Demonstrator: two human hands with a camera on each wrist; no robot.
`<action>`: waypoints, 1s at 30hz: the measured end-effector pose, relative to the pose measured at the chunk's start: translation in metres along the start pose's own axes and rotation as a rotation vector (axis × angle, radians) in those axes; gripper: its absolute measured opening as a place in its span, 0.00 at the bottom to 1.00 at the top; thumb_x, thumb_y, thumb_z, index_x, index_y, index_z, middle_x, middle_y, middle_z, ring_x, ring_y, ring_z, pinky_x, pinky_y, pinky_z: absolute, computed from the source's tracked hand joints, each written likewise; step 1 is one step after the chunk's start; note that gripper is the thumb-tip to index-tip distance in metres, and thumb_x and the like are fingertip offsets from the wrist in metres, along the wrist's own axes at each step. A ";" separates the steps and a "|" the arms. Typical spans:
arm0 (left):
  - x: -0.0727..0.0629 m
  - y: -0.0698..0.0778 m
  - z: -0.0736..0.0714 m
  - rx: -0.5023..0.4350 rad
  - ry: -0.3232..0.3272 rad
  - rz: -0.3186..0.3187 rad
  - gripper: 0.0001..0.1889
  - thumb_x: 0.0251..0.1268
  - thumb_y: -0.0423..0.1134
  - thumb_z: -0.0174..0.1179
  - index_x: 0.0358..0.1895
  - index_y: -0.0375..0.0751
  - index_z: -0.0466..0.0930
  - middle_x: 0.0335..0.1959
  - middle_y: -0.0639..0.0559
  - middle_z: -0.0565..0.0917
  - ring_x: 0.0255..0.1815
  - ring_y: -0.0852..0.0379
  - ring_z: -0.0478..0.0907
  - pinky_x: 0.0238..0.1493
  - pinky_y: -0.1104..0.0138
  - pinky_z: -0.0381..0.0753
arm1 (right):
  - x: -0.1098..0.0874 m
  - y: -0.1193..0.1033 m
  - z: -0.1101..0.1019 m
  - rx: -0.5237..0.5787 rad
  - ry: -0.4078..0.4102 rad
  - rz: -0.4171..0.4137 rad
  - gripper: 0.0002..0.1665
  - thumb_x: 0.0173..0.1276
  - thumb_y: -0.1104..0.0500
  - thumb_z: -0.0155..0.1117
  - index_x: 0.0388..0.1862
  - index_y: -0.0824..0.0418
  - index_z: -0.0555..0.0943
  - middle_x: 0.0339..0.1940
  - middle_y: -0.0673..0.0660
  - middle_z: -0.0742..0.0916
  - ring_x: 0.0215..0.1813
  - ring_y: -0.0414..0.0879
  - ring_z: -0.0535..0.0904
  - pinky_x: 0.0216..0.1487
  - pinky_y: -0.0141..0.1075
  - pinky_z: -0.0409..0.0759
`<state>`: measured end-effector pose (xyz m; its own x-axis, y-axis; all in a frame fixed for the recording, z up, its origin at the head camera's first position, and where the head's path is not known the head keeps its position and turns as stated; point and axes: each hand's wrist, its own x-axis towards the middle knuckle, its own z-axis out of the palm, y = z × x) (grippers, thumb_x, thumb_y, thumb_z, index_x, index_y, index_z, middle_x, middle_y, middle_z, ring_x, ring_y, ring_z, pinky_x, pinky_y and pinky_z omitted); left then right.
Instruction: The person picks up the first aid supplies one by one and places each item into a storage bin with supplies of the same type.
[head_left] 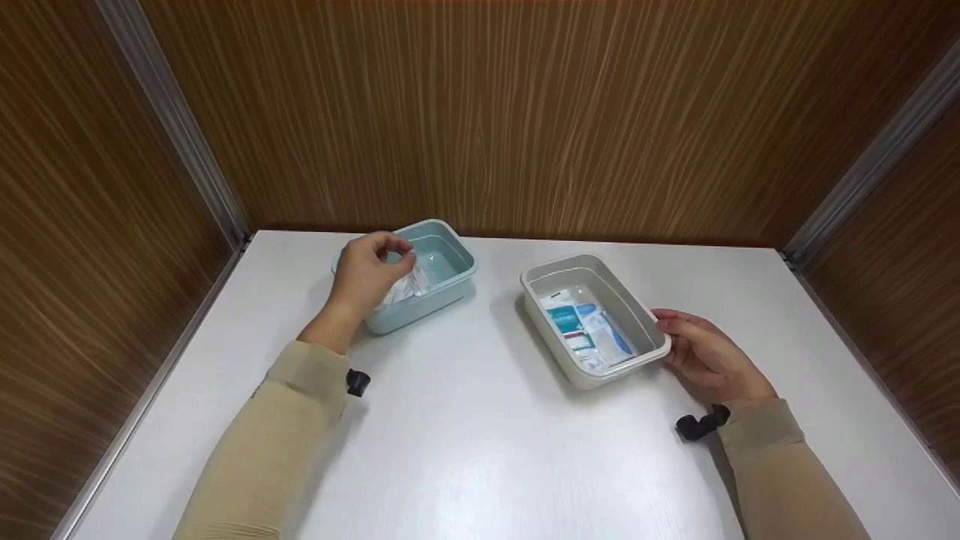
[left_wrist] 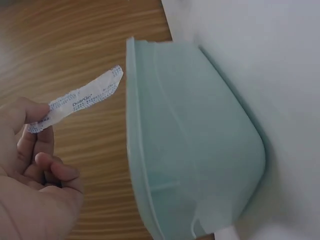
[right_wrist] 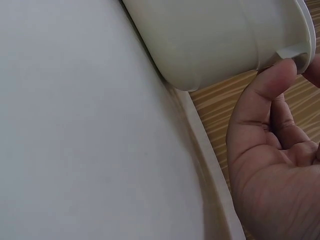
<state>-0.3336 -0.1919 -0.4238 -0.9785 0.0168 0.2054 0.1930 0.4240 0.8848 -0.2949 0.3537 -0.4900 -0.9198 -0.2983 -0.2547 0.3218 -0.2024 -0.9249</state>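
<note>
My left hand (head_left: 364,274) is over the light blue-green plastic bin (head_left: 427,302). Between thumb and fingertips it pinches a narrow white paper sachet (left_wrist: 82,97) with blue print, held beside the bin's rim in the left wrist view. White crinkled packaging (head_left: 401,291) shows inside that bin, partly covered by the hand. At the right, my right hand (head_left: 705,356) grips the rim of an off-white plastic bin (head_left: 553,349) at its near right corner. A teal-and-white packet (head_left: 566,321) and a blue-and-white packet (head_left: 611,334) lie in it.
Both bins are on a white table (head_left: 465,435). A wood-grain panel (head_left: 480,120) rises behind the table's far edge, with more panels and metal posts at the left and right.
</note>
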 end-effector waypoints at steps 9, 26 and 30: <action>0.002 -0.025 -0.026 -0.006 0.137 -0.111 0.14 0.84 0.39 0.67 0.64 0.40 0.88 0.63 0.44 0.89 0.69 0.46 0.80 0.82 0.54 0.78 | 0.013 0.003 0.013 -0.008 0.049 0.038 0.15 0.89 0.64 0.60 0.62 0.55 0.90 0.60 0.52 0.95 0.54 0.42 0.91 0.54 0.31 0.91; -0.002 -0.026 -0.028 -0.051 0.271 -0.078 0.17 0.81 0.40 0.70 0.65 0.39 0.87 0.63 0.44 0.90 0.69 0.42 0.77 0.77 0.57 0.76 | 0.020 0.006 0.013 -0.017 0.008 0.006 0.17 0.90 0.65 0.56 0.60 0.55 0.90 0.56 0.53 0.96 0.51 0.41 0.94 0.49 0.29 0.91; -0.006 -0.022 -0.022 -0.037 0.254 -0.083 0.16 0.81 0.40 0.71 0.65 0.41 0.88 0.63 0.46 0.90 0.67 0.44 0.78 0.75 0.58 0.78 | 0.018 0.006 0.010 -0.002 0.012 0.032 0.16 0.90 0.65 0.57 0.59 0.54 0.91 0.57 0.52 0.96 0.52 0.41 0.94 0.51 0.29 0.91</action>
<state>-0.3309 -0.2213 -0.4357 -0.9425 -0.2464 0.2259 0.1201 0.3810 0.9168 -0.3069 0.3379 -0.4974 -0.9120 -0.2929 -0.2873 0.3503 -0.1913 -0.9169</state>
